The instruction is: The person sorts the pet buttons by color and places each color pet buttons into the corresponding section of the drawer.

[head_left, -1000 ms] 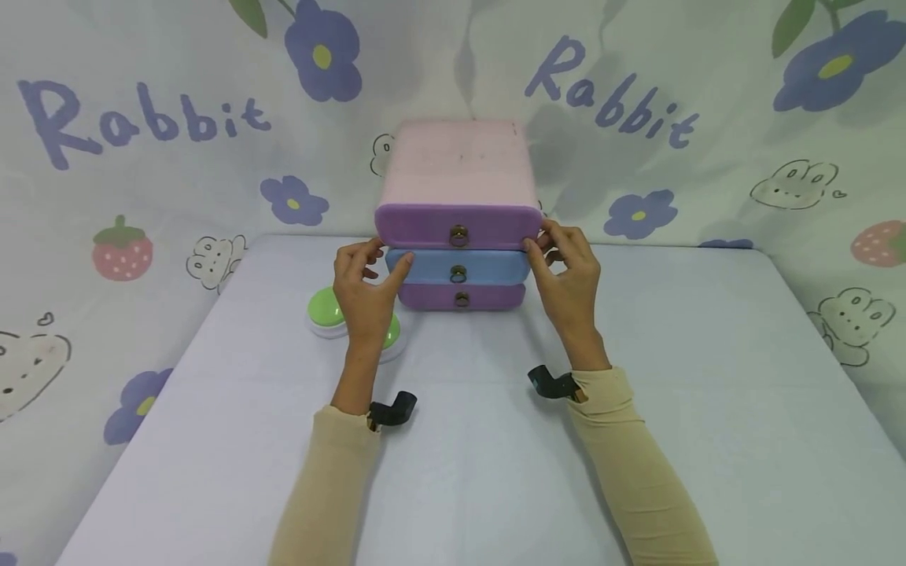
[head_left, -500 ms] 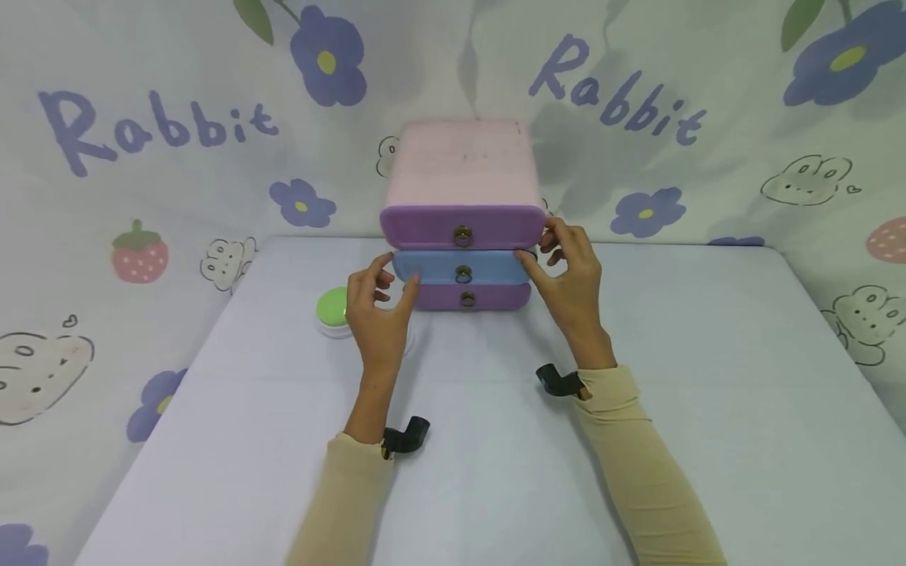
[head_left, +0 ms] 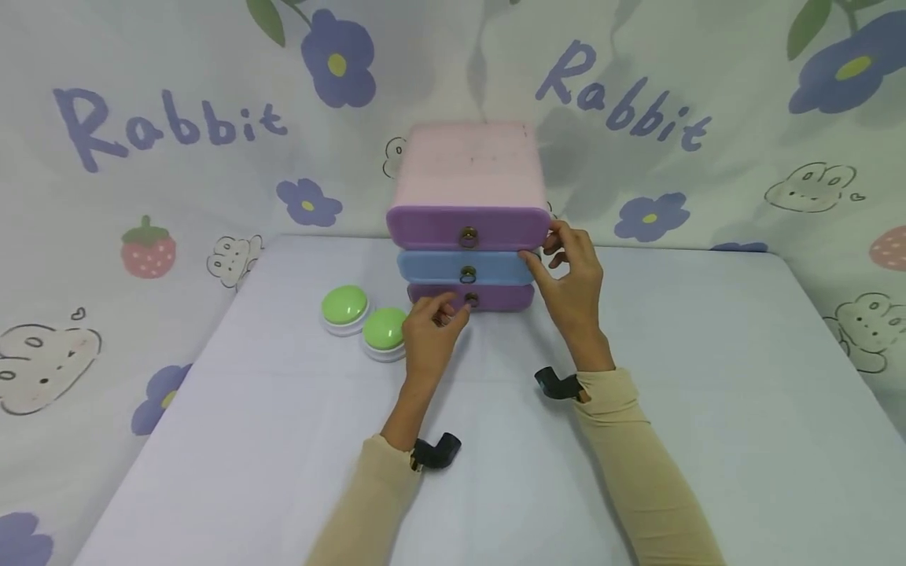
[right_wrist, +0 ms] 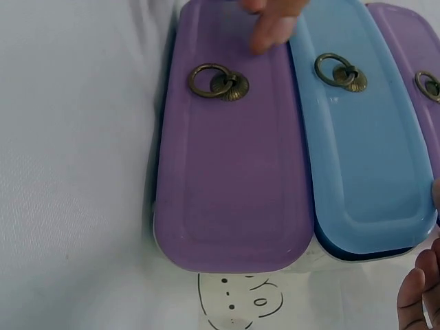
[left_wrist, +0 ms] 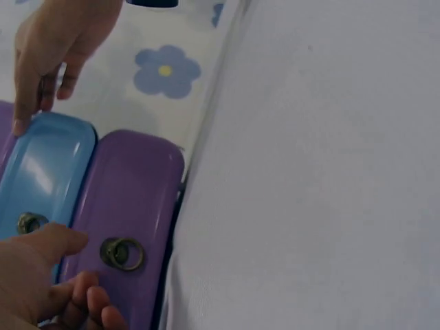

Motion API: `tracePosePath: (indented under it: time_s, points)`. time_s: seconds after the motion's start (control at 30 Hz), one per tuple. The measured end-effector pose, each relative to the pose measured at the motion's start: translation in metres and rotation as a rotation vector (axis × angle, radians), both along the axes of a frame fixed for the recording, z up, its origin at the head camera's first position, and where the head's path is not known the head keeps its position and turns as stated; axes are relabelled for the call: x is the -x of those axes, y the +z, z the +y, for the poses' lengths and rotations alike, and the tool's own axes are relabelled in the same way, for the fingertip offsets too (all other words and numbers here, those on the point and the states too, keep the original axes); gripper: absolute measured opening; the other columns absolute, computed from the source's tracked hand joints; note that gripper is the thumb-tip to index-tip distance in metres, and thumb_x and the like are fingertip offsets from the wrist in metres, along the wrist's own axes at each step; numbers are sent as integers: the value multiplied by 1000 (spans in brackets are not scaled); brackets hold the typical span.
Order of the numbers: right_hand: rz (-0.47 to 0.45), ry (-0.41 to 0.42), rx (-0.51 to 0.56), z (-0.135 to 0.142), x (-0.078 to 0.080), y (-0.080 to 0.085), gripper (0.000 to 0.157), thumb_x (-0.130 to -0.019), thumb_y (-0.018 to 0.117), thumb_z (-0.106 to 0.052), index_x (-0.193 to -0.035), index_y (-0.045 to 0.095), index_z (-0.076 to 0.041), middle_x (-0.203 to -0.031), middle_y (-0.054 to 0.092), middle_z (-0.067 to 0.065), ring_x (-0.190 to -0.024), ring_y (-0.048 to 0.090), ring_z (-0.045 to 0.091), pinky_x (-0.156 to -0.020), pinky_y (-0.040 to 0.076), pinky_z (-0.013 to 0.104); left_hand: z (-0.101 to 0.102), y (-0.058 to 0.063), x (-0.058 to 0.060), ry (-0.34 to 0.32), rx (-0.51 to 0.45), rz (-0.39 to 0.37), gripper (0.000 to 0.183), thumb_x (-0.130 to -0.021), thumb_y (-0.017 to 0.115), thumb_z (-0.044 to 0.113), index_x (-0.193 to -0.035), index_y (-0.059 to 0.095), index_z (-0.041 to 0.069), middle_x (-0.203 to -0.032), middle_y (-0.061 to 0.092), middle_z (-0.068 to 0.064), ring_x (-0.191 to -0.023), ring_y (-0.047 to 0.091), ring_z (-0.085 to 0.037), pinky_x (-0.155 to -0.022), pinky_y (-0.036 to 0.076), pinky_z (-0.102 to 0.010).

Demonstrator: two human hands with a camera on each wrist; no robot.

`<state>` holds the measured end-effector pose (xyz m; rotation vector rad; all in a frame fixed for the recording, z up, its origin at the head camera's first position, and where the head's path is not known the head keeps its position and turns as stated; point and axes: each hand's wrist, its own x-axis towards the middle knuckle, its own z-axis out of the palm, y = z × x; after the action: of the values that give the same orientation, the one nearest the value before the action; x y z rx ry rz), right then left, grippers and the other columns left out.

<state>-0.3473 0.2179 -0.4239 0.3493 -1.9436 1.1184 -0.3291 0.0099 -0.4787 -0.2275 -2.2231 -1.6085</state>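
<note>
A small pink drawer cabinet (head_left: 470,165) stands at the back of the table. Its fronts are purple at the top, blue in the middle (head_left: 435,267) and purple at the bottom (right_wrist: 234,165), each with a brass ring pull. My left hand (head_left: 432,334) is at the bottom drawer, thumb and fingers parted beside its ring pull (left_wrist: 122,254); in the left wrist view the ring hangs apart from the fingertips. My right hand (head_left: 576,291) holds the cabinet's right edge, thumb on the blue front's corner, forefinger up by the top drawer's side. All three drawers appear pushed in.
Two green-topped round push buttons, one behind (head_left: 344,306) and one nearer (head_left: 384,330), sit left of the cabinet, the nearer one right beside my left hand. A printed cloth (head_left: 340,173) hangs close behind. White cloth covers the table (head_left: 283,440).
My left hand has left the cabinet's upper left edge and moved down and right to the bottom drawer's ring pull. My right thumb has slipped from the top drawer's corner onto the blue front.
</note>
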Motion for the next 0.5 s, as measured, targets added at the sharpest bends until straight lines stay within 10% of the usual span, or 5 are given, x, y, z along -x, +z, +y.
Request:
tracePosePath:
  time_s: [0.23,0.5]
  points:
    - [13,-1,30,-1,1,-1,48,-83,82,-13,-124,64,3,-100,59,17,-90,59,24,-71,47,26,6,-6,8,-8,99,-21,19,-85,80,9,-97,76,-4,-82,67,-9,-72,63,-19,-64,51,-23]
    - [0,2,6,-1,1,-2,48,-85,81,-12,-125,62,6,-101,58,18,-91,59,22,-72,47,23,6,-5,14,-27,-10,-221,15,-88,77,16,-93,76,2,-79,67,-4,-73,60,-13,-64,48,-22]
